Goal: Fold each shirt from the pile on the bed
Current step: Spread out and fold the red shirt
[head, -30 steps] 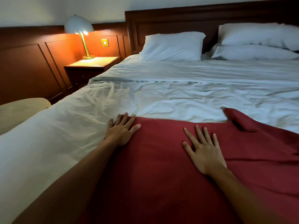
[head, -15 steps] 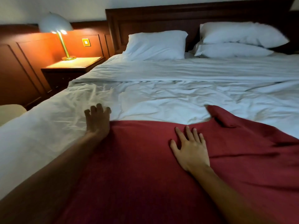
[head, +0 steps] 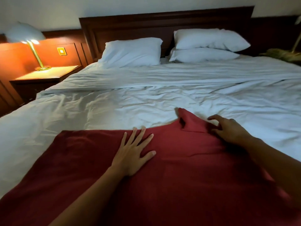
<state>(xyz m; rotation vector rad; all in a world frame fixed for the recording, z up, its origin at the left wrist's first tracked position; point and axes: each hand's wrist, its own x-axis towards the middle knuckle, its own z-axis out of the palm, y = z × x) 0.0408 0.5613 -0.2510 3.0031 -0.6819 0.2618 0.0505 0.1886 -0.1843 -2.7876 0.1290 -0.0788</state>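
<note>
No text, label or number can be read; the wall plate (head: 61,51) at ten o'clock seems blank, though dimly lit.

Shirt (head: 187,176): on the bed (head: 146,98), near side.
Left hand (head: 133,154): on the shirt.
Right hand (head: 228,129): at its far right edge.
Pillows (head: 132,52): far end.
Lamp (head: 31,44): on nightstand (head: 47,75), left of bed.

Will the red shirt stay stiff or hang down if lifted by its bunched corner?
Probably floppy: the red shirt drapes flat and bunches by the right hand. Likely hangs limp. It may slide on the white sheet unless the left hand pins it.
</note>
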